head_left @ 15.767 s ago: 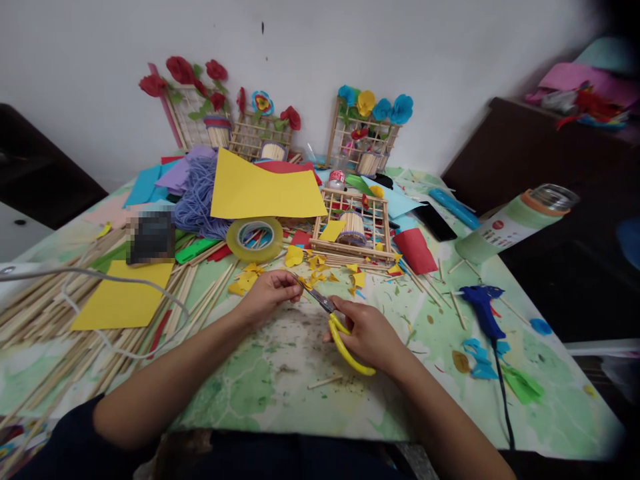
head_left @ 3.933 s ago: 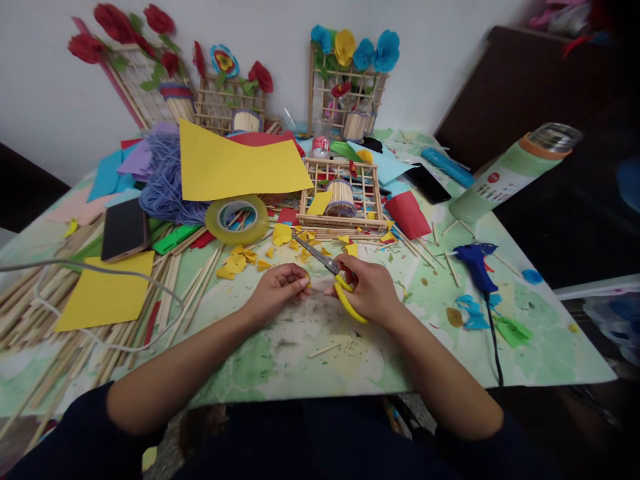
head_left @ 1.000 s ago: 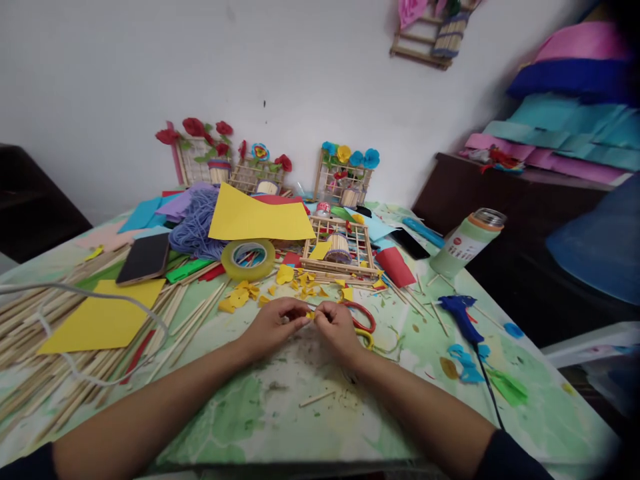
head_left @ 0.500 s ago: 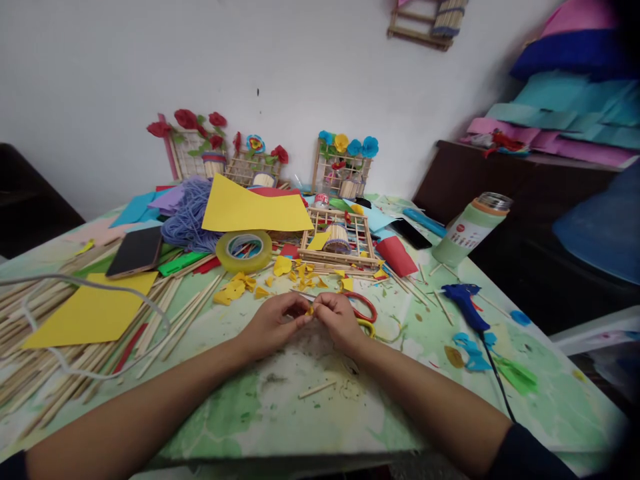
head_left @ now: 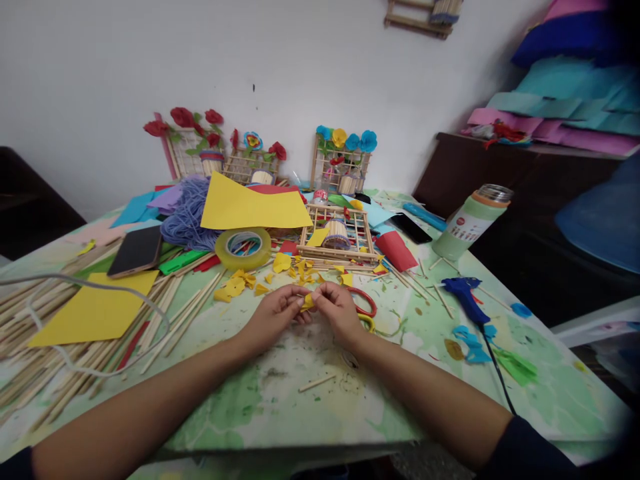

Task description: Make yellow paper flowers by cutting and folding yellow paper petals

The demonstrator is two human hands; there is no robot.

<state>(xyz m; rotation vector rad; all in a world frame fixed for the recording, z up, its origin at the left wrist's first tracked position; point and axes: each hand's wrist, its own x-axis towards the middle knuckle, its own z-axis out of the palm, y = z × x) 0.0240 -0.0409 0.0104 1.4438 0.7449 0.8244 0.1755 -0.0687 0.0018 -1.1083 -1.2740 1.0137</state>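
Observation:
Between my two hands is a small yellow paper piece [head_left: 307, 303], pinched from both sides above the table. My left hand [head_left: 279, 311] has its thumb and fingers closed on the piece's left side. My right hand [head_left: 337, 313] grips its right edge with thumb and forefinger. Scissors with red and yellow handles [head_left: 364, 303] lie partly hidden behind my right hand. Cut yellow paper petals [head_left: 235, 287] are scattered just beyond my left hand. A short wooden stick [head_left: 317, 383] lies on the table nearer to me.
A roll of clear tape [head_left: 243, 249], purple yarn [head_left: 185, 217] and a yellow sheet [head_left: 255, 208] lie behind the petals. Many sticks [head_left: 100, 353] spread left under a white cord. A stick frame [head_left: 340, 233] stands ahead. On the right are a blue glue gun [head_left: 465, 297] and a green bottle [head_left: 470, 223].
Both hands have risen slightly, and more of the yellow paper piece shows between the fingers. The view has shifted a little.

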